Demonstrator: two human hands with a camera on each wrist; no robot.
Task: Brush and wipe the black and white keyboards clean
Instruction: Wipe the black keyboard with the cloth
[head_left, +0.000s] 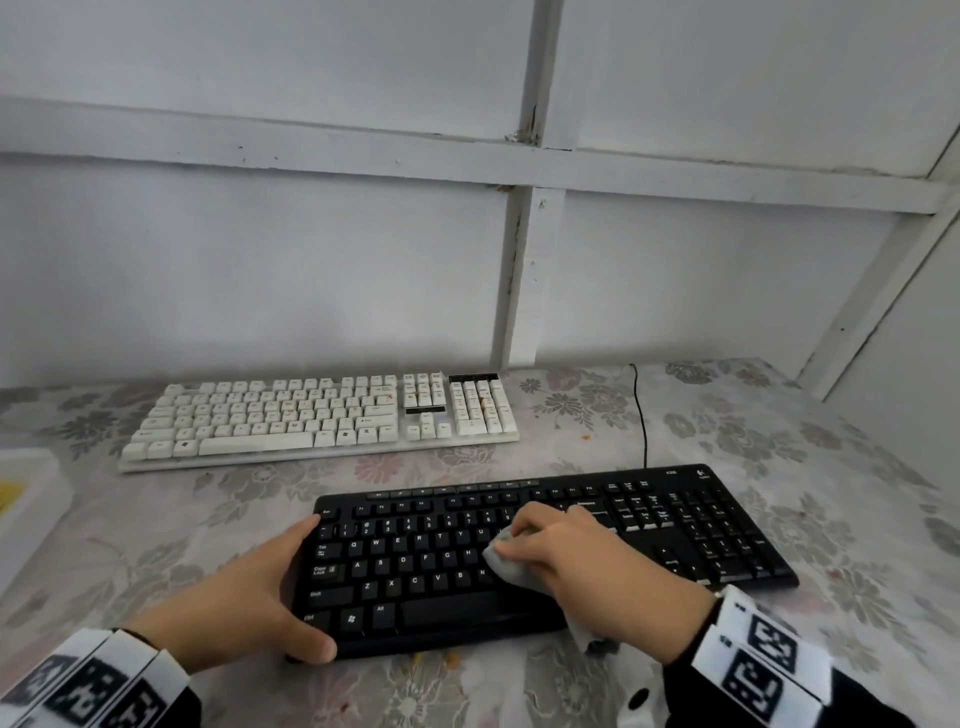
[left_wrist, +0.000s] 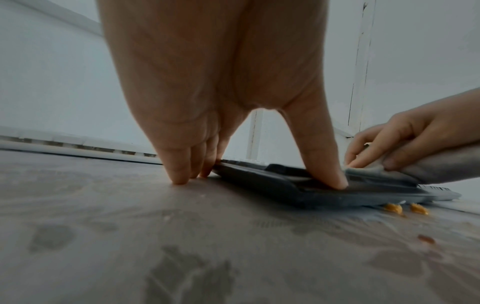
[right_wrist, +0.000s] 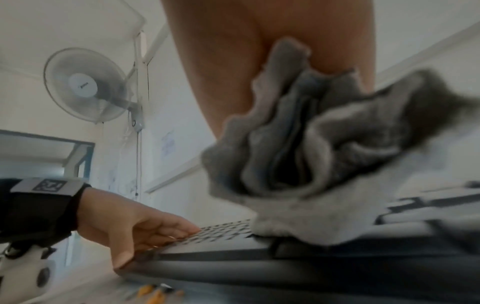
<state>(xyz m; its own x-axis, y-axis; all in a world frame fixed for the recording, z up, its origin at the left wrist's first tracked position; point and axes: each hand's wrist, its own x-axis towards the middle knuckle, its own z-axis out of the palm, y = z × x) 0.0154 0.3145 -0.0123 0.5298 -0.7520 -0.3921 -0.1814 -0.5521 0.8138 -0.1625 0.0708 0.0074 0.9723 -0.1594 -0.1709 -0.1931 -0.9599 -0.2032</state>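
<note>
The black keyboard (head_left: 519, 551) lies near me on the table, and the white keyboard (head_left: 322, 415) sits farther back by the wall. My left hand (head_left: 304, 587) braces the black keyboard's left end. Its thumb presses the front corner and its straight fingers (left_wrist: 182, 176) stand on the table against the side edge. My right hand (head_left: 519, 540) grips a bunched grey cloth (head_left: 506, 569) pressed onto the middle keys. The cloth (right_wrist: 324, 164) fills the right wrist view and hides the fingers there. Its loose end trails under my wrist.
Orange crumbs (head_left: 452, 660) lie on the floral tablecloth (head_left: 831, 467) in front of the black keyboard. A black cable (head_left: 641, 415) runs from that keyboard to the wall. A white box (head_left: 26, 499) stands at the left edge. A wall fan (right_wrist: 88, 84) hangs high up.
</note>
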